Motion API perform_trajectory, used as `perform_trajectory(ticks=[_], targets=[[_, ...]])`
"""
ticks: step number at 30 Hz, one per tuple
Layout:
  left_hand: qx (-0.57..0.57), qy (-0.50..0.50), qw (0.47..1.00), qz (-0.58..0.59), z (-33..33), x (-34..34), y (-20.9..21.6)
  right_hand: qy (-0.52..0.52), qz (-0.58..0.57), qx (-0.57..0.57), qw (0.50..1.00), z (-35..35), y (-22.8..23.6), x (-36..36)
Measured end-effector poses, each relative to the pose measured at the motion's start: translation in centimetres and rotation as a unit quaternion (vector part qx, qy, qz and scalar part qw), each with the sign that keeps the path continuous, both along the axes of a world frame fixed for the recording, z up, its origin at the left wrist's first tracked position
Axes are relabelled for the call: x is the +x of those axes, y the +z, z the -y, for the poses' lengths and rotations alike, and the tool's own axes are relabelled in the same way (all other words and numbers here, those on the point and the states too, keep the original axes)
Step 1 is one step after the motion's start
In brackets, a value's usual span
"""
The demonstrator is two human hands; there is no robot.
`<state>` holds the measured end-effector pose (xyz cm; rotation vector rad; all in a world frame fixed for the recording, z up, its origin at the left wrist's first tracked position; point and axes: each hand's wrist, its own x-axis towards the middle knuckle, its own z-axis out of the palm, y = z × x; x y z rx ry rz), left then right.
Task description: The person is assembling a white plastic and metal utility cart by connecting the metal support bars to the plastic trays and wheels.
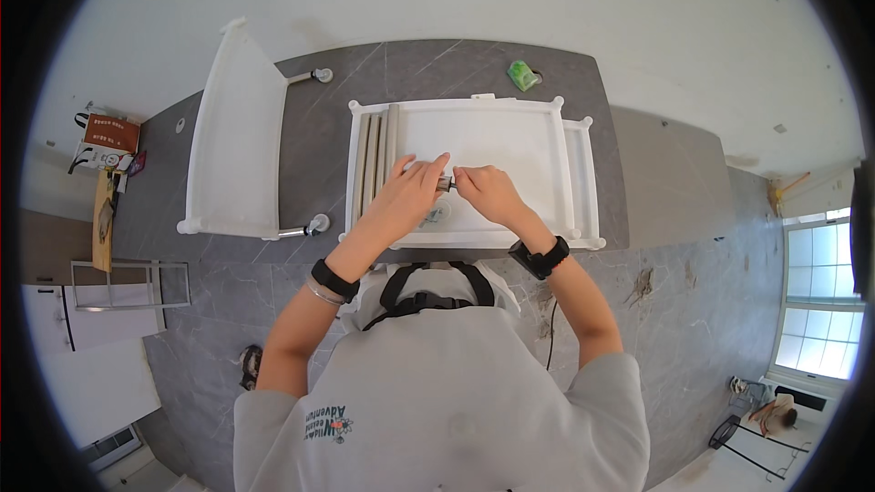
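Note:
In the middle of the table lies a white plastic shelf tray (492,132), stacked on another white tray (581,173) that sticks out on its right. Above it, my left hand (401,200) is closed round a short grey tube (444,184), most of which the fingers hide. The tube's end points toward my right hand (493,196), whose fingers pinch something small and dark at that end; its kind cannot be made out. Several long grey tubes (380,150) lie side by side on the tray's left part, next to my left hand.
Left of the stack, another white shelf tray (239,128) stands on edge, with a caster (322,76) at the far corner and another caster (317,224) nearer. A green packet (522,76) lies at the back of the grey table (437,68). Boxes (109,137) sit at the far left.

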<state>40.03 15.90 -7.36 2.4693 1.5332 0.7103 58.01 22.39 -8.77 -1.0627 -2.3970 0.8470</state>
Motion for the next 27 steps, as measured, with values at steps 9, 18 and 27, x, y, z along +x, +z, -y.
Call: perform_trajectory(ticks=[9, 18, 27], targets=[[-0.06, -0.004, 0.998, -0.007, 0.3, 0.2, 0.2, -0.007, 0.031, -0.009, 0.999, 0.3, 0.0, 0.1], [-0.063, 0.11, 0.992, -0.018, -0.2, 2.1, -3.1, 0.022, 0.027, 0.076, 0.996, 0.7, -0.2, -0.5], [-0.37, 0.014, 0.916, 0.153, -1.0, 0.0, -1.2, 0.102, -0.004, 0.204, 0.974, 0.6, -1.1, -0.5]])
